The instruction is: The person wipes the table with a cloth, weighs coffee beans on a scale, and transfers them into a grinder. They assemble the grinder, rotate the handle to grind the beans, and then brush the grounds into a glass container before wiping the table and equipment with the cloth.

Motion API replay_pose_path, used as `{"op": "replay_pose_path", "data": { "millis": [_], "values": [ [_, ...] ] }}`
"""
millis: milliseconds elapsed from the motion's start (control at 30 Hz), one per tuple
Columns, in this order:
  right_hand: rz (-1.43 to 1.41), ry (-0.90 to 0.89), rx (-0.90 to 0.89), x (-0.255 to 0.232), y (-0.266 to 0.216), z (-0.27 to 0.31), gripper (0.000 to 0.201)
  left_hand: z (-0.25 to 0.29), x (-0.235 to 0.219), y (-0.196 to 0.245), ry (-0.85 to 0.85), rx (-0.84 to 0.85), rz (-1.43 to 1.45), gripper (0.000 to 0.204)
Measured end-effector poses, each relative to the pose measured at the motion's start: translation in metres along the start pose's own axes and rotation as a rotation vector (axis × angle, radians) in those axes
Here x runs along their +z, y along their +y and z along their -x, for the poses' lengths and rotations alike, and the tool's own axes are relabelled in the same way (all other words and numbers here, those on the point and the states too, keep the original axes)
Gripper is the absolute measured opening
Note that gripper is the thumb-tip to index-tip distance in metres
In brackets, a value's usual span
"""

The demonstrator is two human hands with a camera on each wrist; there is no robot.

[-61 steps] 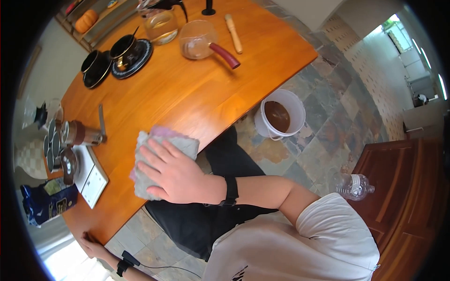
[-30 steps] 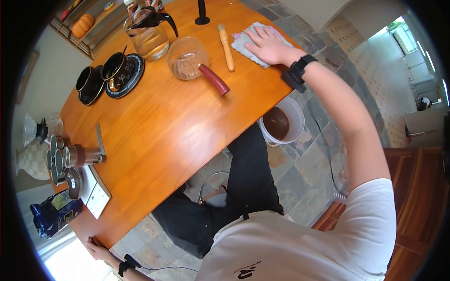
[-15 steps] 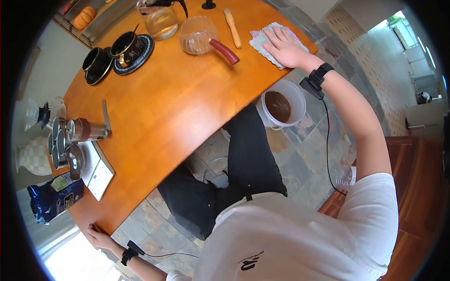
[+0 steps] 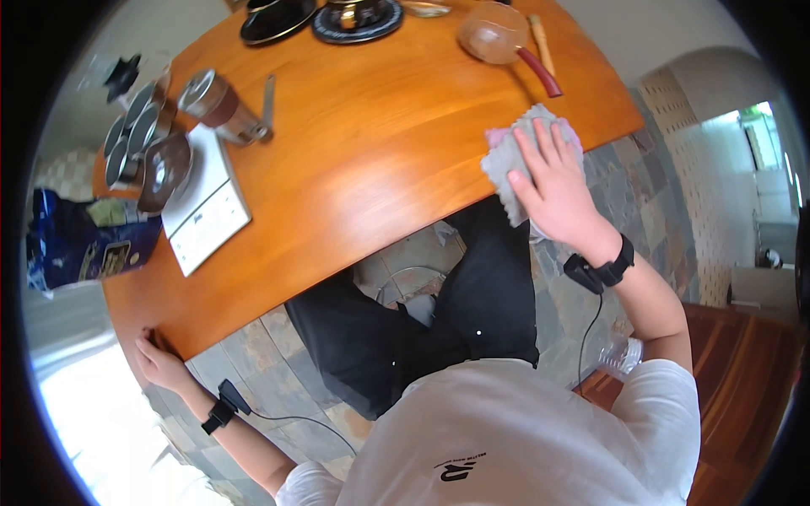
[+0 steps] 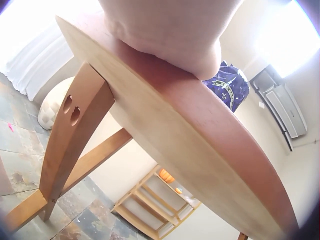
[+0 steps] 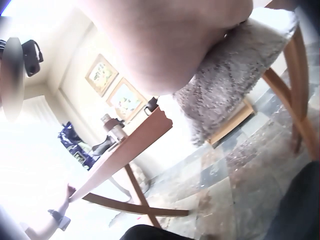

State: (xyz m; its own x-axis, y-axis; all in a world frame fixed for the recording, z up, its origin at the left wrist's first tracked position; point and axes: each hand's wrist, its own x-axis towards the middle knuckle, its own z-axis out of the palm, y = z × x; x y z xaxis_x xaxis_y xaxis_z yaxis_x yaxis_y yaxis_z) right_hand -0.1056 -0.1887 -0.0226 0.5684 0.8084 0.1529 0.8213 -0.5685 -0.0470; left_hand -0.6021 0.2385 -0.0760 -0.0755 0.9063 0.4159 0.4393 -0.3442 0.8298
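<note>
My right hand (image 4: 557,190) lies with its fingers extended over a grey and pink cleaning cloth (image 4: 506,164) at the wooden table's front edge, on the right. Part of the cloth (image 6: 220,90) hangs past the edge, as the right wrist view shows. At the table's left front corner, my left hand (image 4: 160,363) rests on the edge with its fingers loosely extended. The left wrist view catches only the base of this hand (image 5: 170,35) against the tabletop (image 5: 220,120); its fingers are hidden there.
A white scale (image 4: 207,202), a brown glass dish (image 4: 164,173), metal cups (image 4: 150,126), a coffee grinder (image 4: 221,108) and a blue bag (image 4: 84,240) crowd the left side. Toward the back are a red-handled glass pot (image 4: 494,34), a wooden-handled brush (image 4: 542,44) and a black saucer (image 4: 359,29).
My right hand wiped the cloth from the front left to the far right corner, then brought it back along the front edge. The left hand stays at its corner; the head view has shifted.
</note>
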Motion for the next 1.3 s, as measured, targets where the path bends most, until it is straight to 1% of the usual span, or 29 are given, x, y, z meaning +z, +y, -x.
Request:
{"op": "replay_pose_path", "data": {
  "millis": [67, 100, 133, 167, 233, 267, 300, 367, 467, 500, 567, 633, 700, 733, 800, 833, 867, 900, 933, 1000, 1033, 1067, 1100, 1167, 1233, 1300],
  "values": [
    [-0.020, -0.080, -0.108, -0.003, -0.035, -0.012, 0.064, 0.002, 0.000, 0.001, -0.004, -0.007, 0.030, 0.038],
    [-0.020, -0.085, -0.123, -0.005, -0.052, -0.021, 0.064, 0.001, 0.000, 0.001, -0.020, 0.035, -0.007, 0.037],
    [-0.062, -0.134, -0.181, -0.007, -0.067, -0.033, 0.065, 0.001, 0.000, 0.001, -0.036, 0.080, -0.041, 0.036],
    [-0.103, -0.179, -0.238, -0.008, -0.081, -0.045, 0.065, 0.002, 0.000, 0.001, -0.024, 0.077, -0.039, 0.036],
    [-0.108, -0.191, -0.276, -0.002, -0.098, -0.082, 0.066, 0.004, 0.001, 0.007, -0.024, 0.146, -0.157, 0.035],
    [-0.120, -0.213, -0.304, 0.001, -0.105, -0.102, 0.067, 0.006, 0.003, 0.008, 0.009, 0.136, -0.128, 0.033],
    [-0.121, -0.202, -0.319, 0.004, -0.113, -0.121, 0.067, 0.006, 0.003, 0.009, 0.028, 0.138, -0.129, 0.033],
    [-0.082, -0.244, -0.285, 0.010, -0.128, -0.156, 0.067, 0.006, 0.002, 0.011, -0.006, 0.194, -0.224, 0.033],
    [-0.093, -0.205, -0.305, 0.024, -0.146, -0.181, 0.064, 0.007, 0.002, 0.016, 0.024, 0.212, -0.231, 0.033],
    [-0.094, -0.200, -0.306, 0.026, -0.149, -0.178, 0.064, 0.008, 0.003, 0.017, 0.011, 0.216, -0.224, 0.033],
    [-0.107, -0.136, -0.510, 0.034, -0.150, -0.160, 0.061, 0.007, 0.003, 0.018, 0.004, 0.206, -0.216, 0.033],
    [-0.108, -0.081, -0.615, 0.022, -0.149, -0.116, 0.060, 0.007, 0.004, 0.018, 0.011, 0.176, -0.233, 0.033],
    [-0.230, -0.123, -0.711, 0.006, -0.134, -0.081, 0.059, 0.008, 0.005, 0.019, 0.014, 0.167, -0.227, 0.032],
    [-0.228, -0.125, -0.709, 0.001, -0.120, -0.075, 0.059, 0.008, 0.005, 0.019, 0.024, 0.159, -0.232, 0.032],
    [-0.194, -0.203, -0.675, -0.006, -0.090, -0.063, 0.060, 0.007, 0.004, 0.015, 0.006, 0.180, -0.240, 0.033],
    [-0.196, -0.168, -0.620, -0.006, -0.073, -0.061, 0.060, 0.006, 0.002, 0.015, -0.011, 0.206, -0.250, 0.033],
    [-0.209, -0.161, -0.516, -0.006, -0.058, -0.060, 0.061, 0.005, 0.001, 0.016, -0.005, 0.205, -0.260, 0.033],
    [-0.221, -0.152, -0.410, -0.007, -0.053, -0.061, 0.062, 0.005, 0.003, 0.017, 0.005, 0.204, -0.262, 0.034],
    [-0.224, -0.154, -0.418, -0.002, -0.057, -0.060, 0.062, 0.006, 0.004, 0.018, 0.015, 0.198, -0.261, 0.035],
    [-0.119, -0.060, -0.287, 0.009, -0.076, -0.057, 0.063, 0.006, 0.003, 0.019, 0.011, 0.200, -0.275, 0.036],
    [-0.087, 0.039, -0.338, 0.013, -0.102, -0.049, 0.062, 0.006, 0.002, 0.018, 0.001, 0.211, -0.283, 0.037],
    [-0.180, 0.142, -0.402, 0.011, -0.130, -0.041, 0.062, 0.005, 0.002, 0.017, -0.007, 0.212, -0.284, 0.037],
    [-0.343, 0.108, -0.444, 0.004, -0.158, -0.034, 0.065, 0.004, 0.003, 0.016, 0.003, 0.196, -0.267, 0.037],
    [-0.434, 0.095, -0.519, 0.009, -0.185, -0.021, 0.070, 0.003, 0.004, 0.014, 0.001, 0.180, -0.254, 0.037],
    [-0.435, 0.056, -0.600, 0.012, -0.172, -0.023, 0.068, 0.001, 0.003, 0.011, 0.020, 0.149, -0.258, 0.038],
    [-0.328, 0.107, -0.562, 0.009, -0.141, -0.022, 0.066, -0.002, 0.003, 0.005, 0.008, 0.137, -0.223, 0.038]
  ]
}}
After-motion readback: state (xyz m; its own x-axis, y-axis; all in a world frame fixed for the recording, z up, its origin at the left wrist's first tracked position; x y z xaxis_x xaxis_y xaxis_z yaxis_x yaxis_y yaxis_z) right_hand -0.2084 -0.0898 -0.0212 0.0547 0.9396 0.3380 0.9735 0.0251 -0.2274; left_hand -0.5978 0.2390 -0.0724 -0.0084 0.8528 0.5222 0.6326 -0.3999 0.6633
